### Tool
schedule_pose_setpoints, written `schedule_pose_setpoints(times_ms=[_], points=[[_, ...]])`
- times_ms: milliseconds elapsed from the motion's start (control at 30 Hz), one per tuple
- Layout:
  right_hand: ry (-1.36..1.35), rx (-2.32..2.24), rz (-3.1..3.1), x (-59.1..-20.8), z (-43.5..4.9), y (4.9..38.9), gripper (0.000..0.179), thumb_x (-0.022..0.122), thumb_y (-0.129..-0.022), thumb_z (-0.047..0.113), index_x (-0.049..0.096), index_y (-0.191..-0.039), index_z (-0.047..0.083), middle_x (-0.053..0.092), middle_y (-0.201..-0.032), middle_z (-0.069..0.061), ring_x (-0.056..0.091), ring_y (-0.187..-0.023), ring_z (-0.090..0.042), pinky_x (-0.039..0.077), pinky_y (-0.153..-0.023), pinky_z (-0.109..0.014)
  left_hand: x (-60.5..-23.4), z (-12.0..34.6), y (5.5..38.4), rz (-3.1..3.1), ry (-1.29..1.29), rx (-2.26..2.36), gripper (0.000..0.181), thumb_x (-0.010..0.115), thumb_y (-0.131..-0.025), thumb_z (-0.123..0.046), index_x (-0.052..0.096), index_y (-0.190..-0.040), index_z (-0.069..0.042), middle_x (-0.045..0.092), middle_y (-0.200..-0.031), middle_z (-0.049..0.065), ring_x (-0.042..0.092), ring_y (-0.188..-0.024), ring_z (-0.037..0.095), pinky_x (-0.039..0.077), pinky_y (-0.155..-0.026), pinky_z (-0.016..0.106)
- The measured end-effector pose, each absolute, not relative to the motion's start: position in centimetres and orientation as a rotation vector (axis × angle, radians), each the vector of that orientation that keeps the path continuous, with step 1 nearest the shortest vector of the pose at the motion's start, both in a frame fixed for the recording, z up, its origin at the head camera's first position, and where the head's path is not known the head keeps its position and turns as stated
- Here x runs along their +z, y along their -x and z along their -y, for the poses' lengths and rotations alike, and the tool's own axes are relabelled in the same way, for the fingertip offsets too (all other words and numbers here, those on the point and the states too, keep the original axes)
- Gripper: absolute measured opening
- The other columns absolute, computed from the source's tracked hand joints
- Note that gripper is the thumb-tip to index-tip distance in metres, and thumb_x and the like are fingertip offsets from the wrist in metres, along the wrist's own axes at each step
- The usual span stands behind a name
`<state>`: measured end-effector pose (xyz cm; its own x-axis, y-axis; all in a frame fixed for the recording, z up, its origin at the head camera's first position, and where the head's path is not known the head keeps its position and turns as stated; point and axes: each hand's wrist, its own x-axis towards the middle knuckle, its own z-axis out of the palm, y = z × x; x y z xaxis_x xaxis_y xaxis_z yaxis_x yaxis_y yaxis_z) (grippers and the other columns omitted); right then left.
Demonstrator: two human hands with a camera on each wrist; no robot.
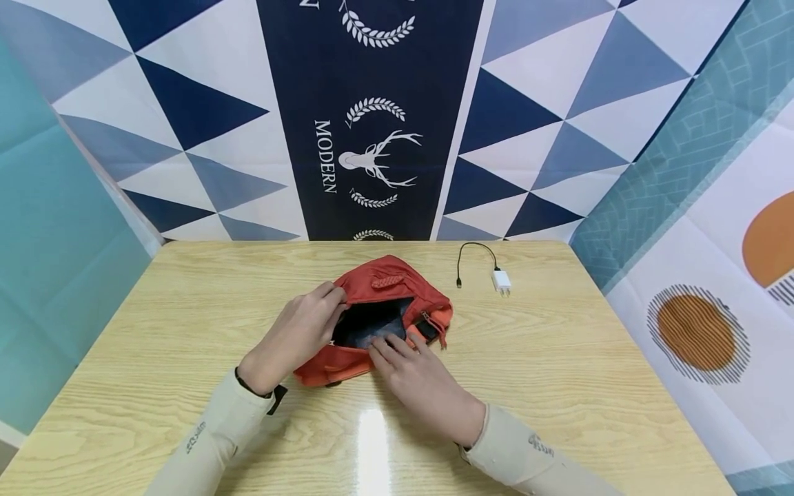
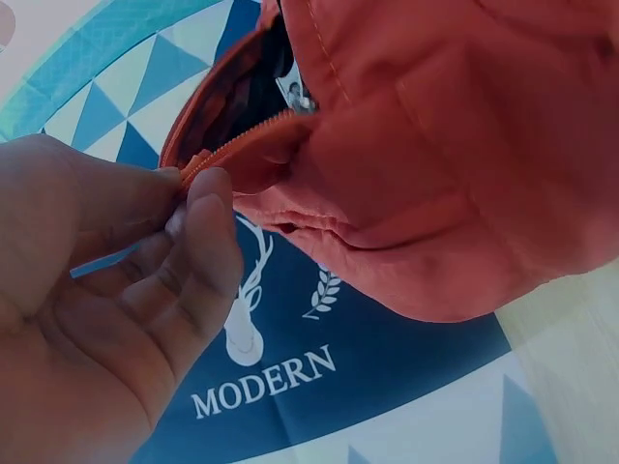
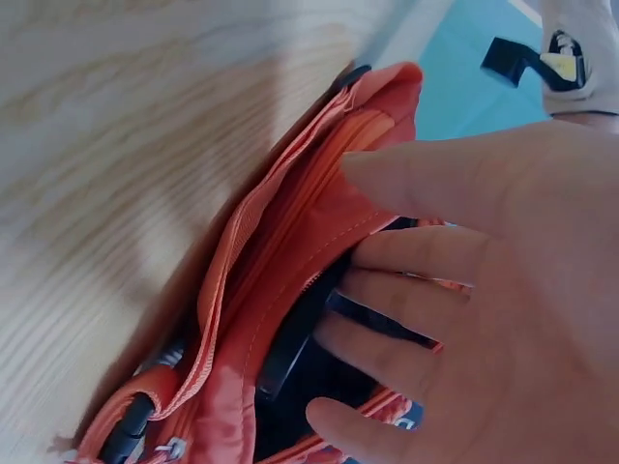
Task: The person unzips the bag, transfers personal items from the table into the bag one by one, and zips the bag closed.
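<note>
A red waist bag lies on the table with its zipped mouth spread wide, showing a dark interior. My left hand pinches the zipper edge at the left end of the mouth between thumb and fingers. At the near rim, my right hand grips the bag: its fingers reach inside the mouth while the thumb lies against the outer fabric. A black flat edge shows inside beside those fingers; whether it is lining or a separate object is unclear.
Behind the bag to the right lie a white charger plug and its short black cable. An orange strap with a black buckle sits at the bag's right end. Patterned cloth walls border the wooden table.
</note>
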<state>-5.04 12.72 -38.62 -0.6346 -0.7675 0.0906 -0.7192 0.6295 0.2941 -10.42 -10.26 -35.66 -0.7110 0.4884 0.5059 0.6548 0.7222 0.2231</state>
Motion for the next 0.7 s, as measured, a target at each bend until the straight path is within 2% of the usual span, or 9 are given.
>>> schedule_pose_setpoints(times_ms=[100,200,267,333,400,500,600,667,700], points=[[-1.195,-0.342,2.625,-38.7,-13.0,5.6,0.041,0.061,-0.098,0.009,0.058,-0.139,0.011,0.056,-0.142,-0.005,0.053,-0.129,-0.025,0.043,-0.105,-0.046,-35.8,10.3,10.4,2.515,0.885,-0.509,0.004,0.065,-0.095,-0.007,0.063,-0.092,-0.007,0.056,-0.084,0.003,0.054,-0.059,0.014,0.047,-0.053,0.027],[-1.185,-0.273,2.582,-38.7,-13.2,6.0,0.025,0.065,-0.097,0.011,0.067,-0.121,0.009,0.065,-0.119,-0.006,0.059,-0.108,-0.023,0.050,-0.090,-0.038,-35.9,10.3,10.4,2.516,0.885,-0.488,0.006,0.065,-0.095,-0.007,0.062,-0.090,-0.008,0.054,-0.082,0.002,0.052,-0.057,0.013,0.044,-0.051,0.025],[-1.180,-0.219,2.570,-38.7,-13.4,6.3,0.013,0.068,-0.094,0.011,0.069,-0.107,0.009,0.065,-0.102,-0.005,0.058,-0.093,-0.021,0.050,-0.077,-0.034,-36.0,10.3,10.4,2.518,0.883,-0.485,0.007,0.065,-0.095,-0.007,0.062,-0.089,-0.009,0.054,-0.081,0.002,0.050,-0.056,0.012,0.042,-0.050,0.025],[-1.157,-0.192,2.586,-38.7,-13.6,6.3,0.008,0.069,-0.093,0.010,0.068,-0.100,0.010,0.061,-0.092,-0.003,0.054,-0.085,-0.020,0.047,-0.069,-0.034,-36.0,10.3,10.4,2.515,0.880,-0.482,0.008,0.065,-0.095,-0.007,0.061,-0.088,-0.009,0.053,-0.081,0.001,0.049,-0.056,0.012,0.041,-0.049,0.024],[-1.128,-0.193,2.610,-38.7,-13.7,6.4,0.010,0.069,-0.092,0.009,0.067,-0.102,0.008,0.062,-0.094,-0.004,0.055,-0.086,-0.021,0.048,-0.069,-0.034,-36.0,10.3,10.5,2.512,0.879,-0.481,0.008,0.065,-0.095,-0.007,0.061,-0.088,-0.009,0.053,-0.081,0.001,0.048,-0.055,0.011,0.041,-0.049,0.024],[-1.090,-0.202,2.623,-39.0,-13.8,6.5,0.021,0.066,-0.094,0.009,0.065,-0.115,0.005,0.065,-0.108,-0.009,0.060,-0.099,-0.024,0.052,-0.076,-0.037,-35.9,10.3,10.5,2.513,0.875,-0.474,0.007,0.065,-0.095,-0.007,0.062,-0.089,-0.009,0.053,-0.081,0.001,0.048,-0.055,0.011,0.041,-0.048,0.024],[-1.076,-0.216,2.617,-39.3,-13.7,6.5,0.036,0.064,-0.096,0.009,0.060,-0.130,0.003,0.062,-0.124,-0.013,0.058,-0.111,-0.028,0.053,-0.084,-0.037,-35.9,10.3,10.6,2.524,0.866,-0.458,0.006,0.065,-0.095,-0.007,0.063,-0.090,-0.008,0.053,-0.080,0.002,0.049,-0.055,0.012,0.040,-0.048,0.024],[-1.071,-0.236,2.630,-39.7,-13.6,6.6,0.043,0.065,-0.096,0.009,0.056,-0.138,0.004,0.059,-0.125,-0.014,0.055,-0.110,-0.028,0.052,-0.084,-0.036,-35.9,10.4,10.6,2.527,0.859,-0.451,0.005,0.065,-0.095,-0.007,0.064,-0.090,-0.007,0.054,-0.080,0.002,0.049,-0.055,0.012,0.040,-0.048,0.024],[-1.066,-0.254,2.640,-39.8,-13.7,6.7,0.046,0.065,-0.095,0.009,0.055,-0.140,0.005,0.058,-0.124,-0.014,0.054,-0.106,-0.027,0.052,-0.080,-0.034,-35.9,10.4,10.6,2.528,0.859,-0.450,0.005,0.065,-0.095,-0.007,0.064,-0.091,-0.007,0.054,-0.080,0.003,0.049,-0.054,0.012,0.040,-0.047,0.024]])
